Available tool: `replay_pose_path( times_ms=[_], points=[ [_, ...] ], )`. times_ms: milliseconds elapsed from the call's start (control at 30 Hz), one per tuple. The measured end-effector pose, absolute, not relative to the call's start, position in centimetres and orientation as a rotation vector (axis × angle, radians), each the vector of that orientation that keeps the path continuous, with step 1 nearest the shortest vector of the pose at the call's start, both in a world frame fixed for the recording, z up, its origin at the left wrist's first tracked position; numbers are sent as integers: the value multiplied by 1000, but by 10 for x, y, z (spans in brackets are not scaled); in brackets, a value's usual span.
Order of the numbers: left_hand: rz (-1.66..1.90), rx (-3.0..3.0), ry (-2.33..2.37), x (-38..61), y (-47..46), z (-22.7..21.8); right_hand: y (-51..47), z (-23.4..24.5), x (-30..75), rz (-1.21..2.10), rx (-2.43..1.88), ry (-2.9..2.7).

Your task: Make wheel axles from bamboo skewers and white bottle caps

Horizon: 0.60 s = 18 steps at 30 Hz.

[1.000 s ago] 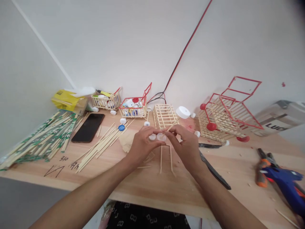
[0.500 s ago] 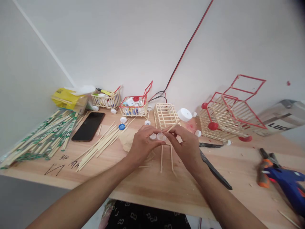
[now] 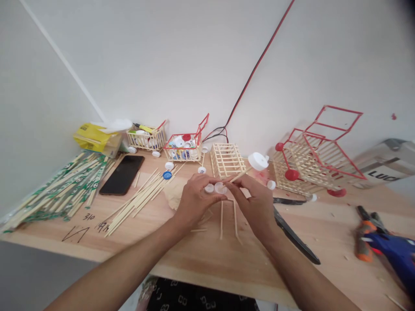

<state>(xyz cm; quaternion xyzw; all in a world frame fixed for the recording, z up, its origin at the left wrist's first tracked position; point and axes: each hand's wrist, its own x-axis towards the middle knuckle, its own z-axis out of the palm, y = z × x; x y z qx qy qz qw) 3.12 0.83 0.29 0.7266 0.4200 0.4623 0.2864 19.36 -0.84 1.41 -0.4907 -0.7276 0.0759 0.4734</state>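
Over the middle of the table, my left hand (image 3: 194, 196) pinches a translucent white bottle cap (image 3: 221, 188), its hollow side towards me. Beside it shows a second small white cap (image 3: 209, 188); whether my fingers touch it I cannot tell. My right hand (image 3: 254, 201) is closed on a thin wooden stick (image 3: 240, 174) that slants up to the right. A large white bottle cap (image 3: 258, 161) sits at the stick's far end. Its near end is hidden by my fingers, close to the translucent cap. Below my hands lies a stick frame (image 3: 221, 220).
Behind stand a stick basket (image 3: 227, 157) and small stick carts (image 3: 183, 149) holding caps. A larger cart (image 3: 311, 151) leans right. Loose sticks (image 3: 139, 198) and a phone (image 3: 122, 175) lie left; a black-handled tool (image 3: 296, 237) and blue glue gun (image 3: 391, 250) lie right.
The view has shifted slightly. The stick with the large white cap has swung a little down and to the right in my right hand. Both hands keep their grips.
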Motion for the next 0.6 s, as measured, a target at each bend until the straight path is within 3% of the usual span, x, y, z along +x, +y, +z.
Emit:
replay_pose_path(
  times_ms=[600],
  points=[
    [1158,2099,1099,24,7,0,-8,13,193,172,-1179,-1830]
  ],
)
